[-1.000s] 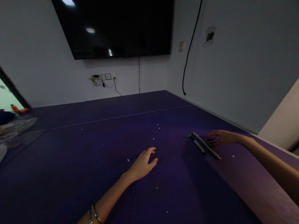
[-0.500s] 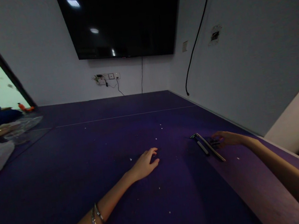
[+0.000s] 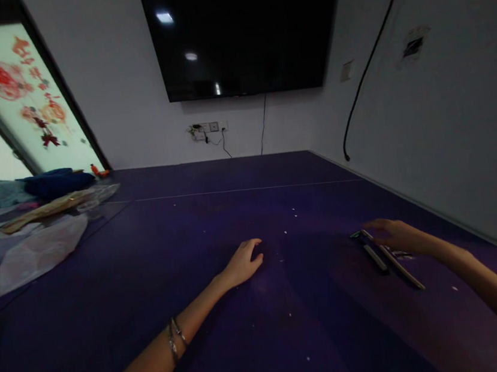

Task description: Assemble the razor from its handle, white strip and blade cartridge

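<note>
On the left of the purple surface (image 3: 216, 220), my left hand (image 3: 243, 263) rests with its thumb and fingers apart, holding nothing. Two bracelets (image 3: 176, 335) circle that wrist. My right hand (image 3: 397, 236) hovers at the far end of a long, thin, light-edged strip (image 3: 401, 268), its fingers outstretched and apart. Whether a fingertip touches the strip cannot be made out. Alongside lies a shorter dark bar with a grey face (image 3: 376, 258), and a small green-tipped piece (image 3: 355, 235) is at its far end. Small dark and shiny pieces (image 3: 404, 255) show partly beneath my right hand.
Clear plastic bags (image 3: 41, 250), a flat tan package (image 3: 46, 212) and blue cloth (image 3: 60, 182) are piled at left. Small white scraps dot the surface. A television (image 3: 243, 33) hangs on the wall; a black cable (image 3: 367, 66) dangles at right.
The view has swung left, showing more of the door and the pile. My right hand has moved from beside the strip to above its far end. My left hand keeps its pose.
</note>
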